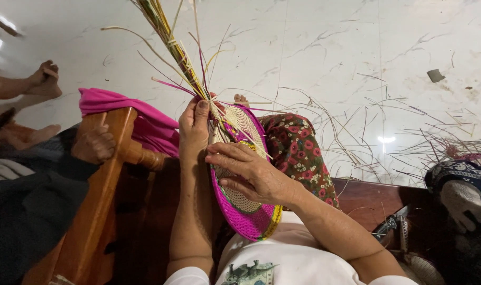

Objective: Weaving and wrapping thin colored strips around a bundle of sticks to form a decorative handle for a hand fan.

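A round woven disc, cream in the middle with a magenta and yellow border, stands on edge over my lap. My left hand grips its upper rim where a bundle of loose straw strands sticks up and fans out. My right hand lies flat across the disc's face, fingers spread toward the left and pressing on the weave. My leg in red-flowered fabric stretches out behind the disc.
Another person's hand rests on a wooden armrest at left beside pink cloth, their feet on the white marble floor. Loose strands litter the floor. A woven item lies at right.
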